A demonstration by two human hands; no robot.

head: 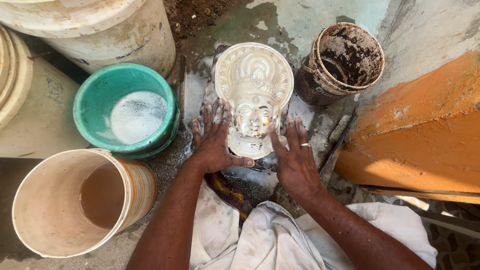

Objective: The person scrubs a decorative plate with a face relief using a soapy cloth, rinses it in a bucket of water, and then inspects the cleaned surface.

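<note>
At frame centre, a silver face plaque [254,97] lies flat on wet ground. Left hand [214,137] and right hand [295,157] press its lower edges, fingers spread open, steadying it. A soapy green basin [90,112] sits left.

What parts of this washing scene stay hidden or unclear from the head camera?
- Lower edge of the silver mask: covered by the left hand and right hand.
- Bottom of the teal tub: hidden by foam.
- Big white bucket: cut off by the top edge.
- Dark bucket: contents too dark.
</note>
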